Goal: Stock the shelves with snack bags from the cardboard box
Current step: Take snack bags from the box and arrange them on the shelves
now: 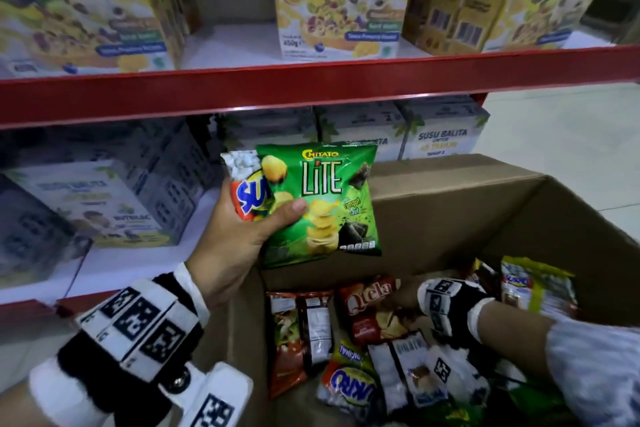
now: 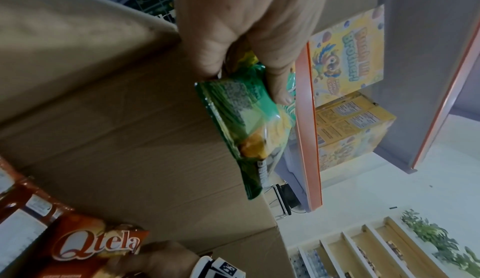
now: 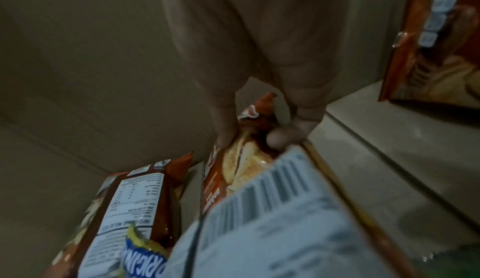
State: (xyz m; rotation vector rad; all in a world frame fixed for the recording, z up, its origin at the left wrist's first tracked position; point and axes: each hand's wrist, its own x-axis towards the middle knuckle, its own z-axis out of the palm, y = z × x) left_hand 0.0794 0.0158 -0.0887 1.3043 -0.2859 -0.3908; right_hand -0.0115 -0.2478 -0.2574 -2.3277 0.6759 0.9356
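While the left hand [image 1: 239, 246] is raised above the near wall of the cardboard box [image 1: 450, 198], its grip is closed on two snack bags at once: a green Chitato Lite bag [image 1: 322, 201] in front and a red-and-white bag [image 1: 244, 187] tucked behind it. The thumb [image 1: 287, 210] presses across the face of the green bag, and the other fingers wrap round the back (the left wrist view shows them curled over the green bag's edge). Both bags stand upright in front of the lower shelf [image 1: 114, 260], not yet on it. Down inside the box, the right hand [image 1: 403, 298] reaches to a brown Qtela bag [image 1: 369, 302] lying among other snack bags; the right wrist view shows its thumb [image 3: 226, 122] and fingertips [image 3: 276, 139] pinching the bag's top end, so that grip is closed on it. Cereal boxes [image 1: 332, 0] stand on the red-edged upper shelf [image 1: 311, 87].
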